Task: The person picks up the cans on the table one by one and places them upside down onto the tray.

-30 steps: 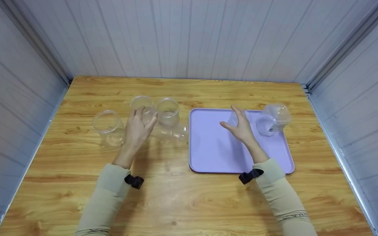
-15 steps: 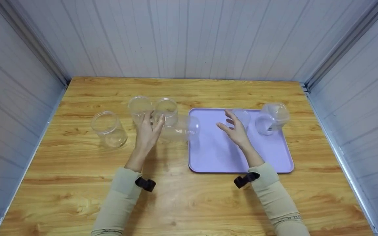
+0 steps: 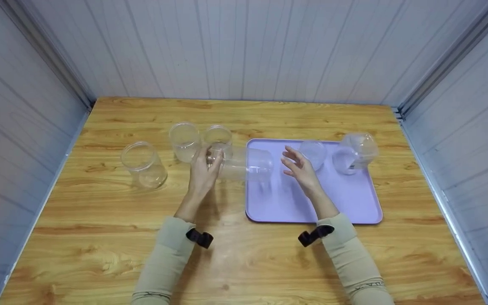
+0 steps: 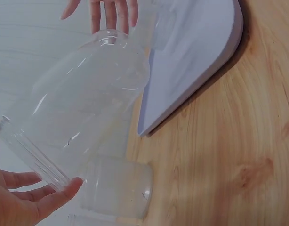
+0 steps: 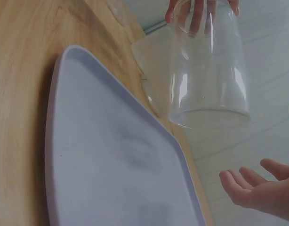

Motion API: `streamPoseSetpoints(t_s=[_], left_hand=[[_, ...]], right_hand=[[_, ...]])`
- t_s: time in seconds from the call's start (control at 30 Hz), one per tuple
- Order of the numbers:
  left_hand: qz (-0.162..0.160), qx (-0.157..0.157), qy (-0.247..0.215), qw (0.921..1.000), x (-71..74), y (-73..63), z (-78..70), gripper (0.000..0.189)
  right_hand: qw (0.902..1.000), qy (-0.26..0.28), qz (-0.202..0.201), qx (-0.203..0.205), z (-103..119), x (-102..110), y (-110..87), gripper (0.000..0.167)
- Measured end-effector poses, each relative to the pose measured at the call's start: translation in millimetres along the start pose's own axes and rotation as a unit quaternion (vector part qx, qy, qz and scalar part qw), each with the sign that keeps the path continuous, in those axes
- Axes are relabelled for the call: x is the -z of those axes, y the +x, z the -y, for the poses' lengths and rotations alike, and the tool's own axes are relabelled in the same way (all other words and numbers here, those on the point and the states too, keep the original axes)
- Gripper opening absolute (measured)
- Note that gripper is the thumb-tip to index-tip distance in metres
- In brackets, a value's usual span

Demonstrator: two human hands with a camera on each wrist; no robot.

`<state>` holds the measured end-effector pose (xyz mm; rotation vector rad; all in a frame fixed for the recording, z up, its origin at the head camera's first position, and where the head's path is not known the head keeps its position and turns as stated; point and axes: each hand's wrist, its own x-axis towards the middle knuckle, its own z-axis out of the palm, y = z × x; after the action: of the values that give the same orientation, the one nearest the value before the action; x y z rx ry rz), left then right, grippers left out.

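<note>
Keep the left hand's (image 3: 202, 176) grip, pinched on the rim of the clear wide-mouthed jar (image 3: 244, 165), firm but light, lifting its base over the nine o'clock edge of the lilac tray (image 3: 278, 203). The right hand (image 3: 304, 174), grip empty, waits at the base's three o'clock. Since half a second ago, the jar reaches farther across the tray.
</note>
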<state>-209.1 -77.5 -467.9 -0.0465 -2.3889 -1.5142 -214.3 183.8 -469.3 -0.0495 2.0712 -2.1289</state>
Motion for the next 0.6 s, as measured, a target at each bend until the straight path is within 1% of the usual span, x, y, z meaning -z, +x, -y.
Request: streamPoseSetpoints(t_s=[0.07, 0.17, 0.3, 0.43, 0.6], left_hand=[[-0.003, -0.004, -0.003, 1.0, -1.8, -1.1, 1.1, 0.045], [-0.01, -0.022, -0.013, 0.9996, -6.0, -2.1, 2.6, 0.042], [-0.011, -0.043, -0.042, 0.9981, -10.7, -4.0, 3.5, 0.038], [-0.013, -0.061, -0.063, 0.9961, -14.6, -6.2, 4.6, 0.036], [-0.014, -0.076, -0.081, 0.9938, -18.7, -9.2, 4.7, 0.033]], right_hand=[[0.9996, 0.028, -0.001, 0.001, -7, 0, 2.7, 0.056], [0.9983, 0.058, 0.0, -0.006, -10, -1, 2.4, 0.057], [0.996, 0.086, 0.009, -0.02, -10, -2, 1.0, 0.056], [0.9929, 0.113, 0.02, -0.031, -10, 0, -0.6, 0.058], [0.9871, 0.148, 0.046, -0.043, -11, 2, -3.4, 0.063]])
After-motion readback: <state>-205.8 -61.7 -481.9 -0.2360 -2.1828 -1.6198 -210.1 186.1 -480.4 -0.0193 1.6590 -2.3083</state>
